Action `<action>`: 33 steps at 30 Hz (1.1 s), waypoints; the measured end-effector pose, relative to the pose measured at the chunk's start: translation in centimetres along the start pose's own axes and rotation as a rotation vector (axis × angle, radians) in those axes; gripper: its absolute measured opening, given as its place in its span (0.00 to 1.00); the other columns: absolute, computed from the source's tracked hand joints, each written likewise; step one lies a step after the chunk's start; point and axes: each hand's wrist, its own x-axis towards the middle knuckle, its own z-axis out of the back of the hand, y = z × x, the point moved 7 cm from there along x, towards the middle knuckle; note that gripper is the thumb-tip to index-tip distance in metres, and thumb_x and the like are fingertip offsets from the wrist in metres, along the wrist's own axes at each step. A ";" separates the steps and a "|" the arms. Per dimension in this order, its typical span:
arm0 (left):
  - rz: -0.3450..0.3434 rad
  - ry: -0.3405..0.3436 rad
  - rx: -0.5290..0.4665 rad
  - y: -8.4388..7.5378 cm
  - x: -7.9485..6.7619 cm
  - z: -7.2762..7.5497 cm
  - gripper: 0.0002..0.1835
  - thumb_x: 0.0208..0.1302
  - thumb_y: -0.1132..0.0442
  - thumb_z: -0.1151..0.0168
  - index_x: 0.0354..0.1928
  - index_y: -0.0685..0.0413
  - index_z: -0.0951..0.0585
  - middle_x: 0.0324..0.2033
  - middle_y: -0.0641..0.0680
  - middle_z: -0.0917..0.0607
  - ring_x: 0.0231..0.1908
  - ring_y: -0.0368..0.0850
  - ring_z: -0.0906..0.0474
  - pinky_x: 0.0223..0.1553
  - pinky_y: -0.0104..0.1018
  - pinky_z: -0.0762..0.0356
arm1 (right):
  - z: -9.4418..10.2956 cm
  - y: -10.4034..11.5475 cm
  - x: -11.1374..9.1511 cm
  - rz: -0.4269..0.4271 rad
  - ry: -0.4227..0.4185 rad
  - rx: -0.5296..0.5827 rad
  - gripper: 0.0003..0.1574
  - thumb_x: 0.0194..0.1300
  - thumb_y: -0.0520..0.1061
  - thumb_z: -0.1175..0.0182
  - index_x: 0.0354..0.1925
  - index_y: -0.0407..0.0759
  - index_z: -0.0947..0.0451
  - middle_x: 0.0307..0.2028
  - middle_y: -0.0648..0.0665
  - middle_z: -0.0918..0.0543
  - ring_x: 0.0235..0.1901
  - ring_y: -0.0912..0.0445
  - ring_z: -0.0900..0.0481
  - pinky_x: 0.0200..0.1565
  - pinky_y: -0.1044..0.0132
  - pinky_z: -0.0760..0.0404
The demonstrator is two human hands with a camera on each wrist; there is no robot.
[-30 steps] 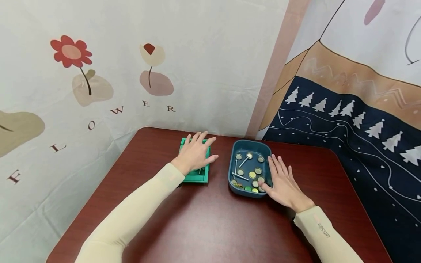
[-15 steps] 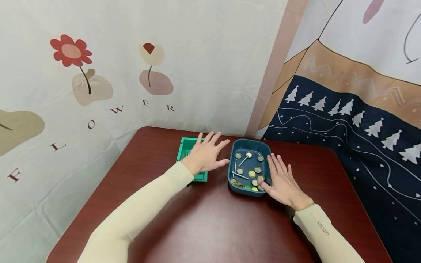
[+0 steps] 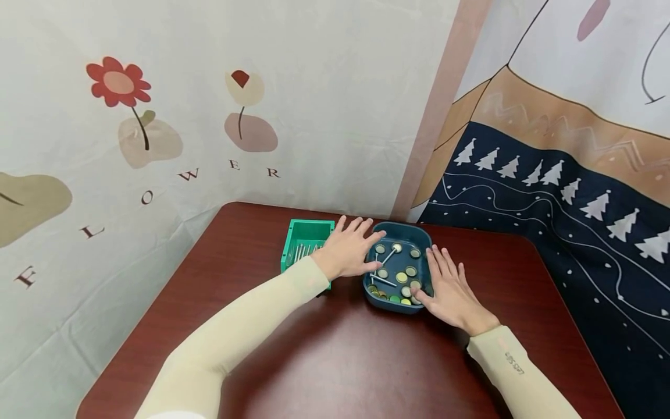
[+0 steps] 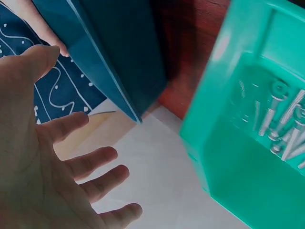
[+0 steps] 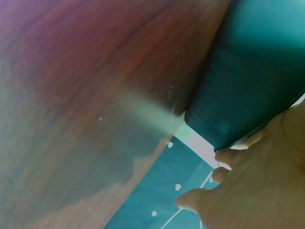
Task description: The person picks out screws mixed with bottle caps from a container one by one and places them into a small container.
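Observation:
My left hand (image 3: 349, 251) hovers with spread fingers between a green bin (image 3: 310, 231) and a dark blue tray (image 3: 410, 234), its fingertips over the tray's left rim. Several metal bolts (image 4: 288, 124) lie inside the bin, partly covered by my left forearm in the head view. The tray holds several round bottle caps (image 3: 401, 277), yellow, green and silvery, along with long metal bolts (image 3: 383, 280). My right hand (image 3: 454, 294) rests against the tray's right side, fingers straight along the outer wall and thumb over the rim.
Both containers stand on a dark red wooden table (image 3: 324, 361), near its far edge. A pale printed cloth (image 3: 335, 105) hangs behind it, and a navy cloth with white trees (image 3: 523, 233) hangs to the right.
My left hand has moved right from above the green bin to the blue tray's left rim, uncovering the bolts in the bin. The right hand and tray have stayed put.

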 end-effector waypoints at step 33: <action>0.155 0.174 0.052 -6.7 5.7 -0.3 0.28 0.85 0.41 0.30 0.76 0.44 0.13 0.69 0.53 0.09 0.66 0.51 0.12 0.67 0.44 0.10 | -0.3 -0.3 0.1 0.008 -0.005 -0.011 0.69 0.85 0.71 0.37 0.97 0.38 0.60 0.97 0.32 0.58 0.95 0.29 0.62 0.86 0.13 0.57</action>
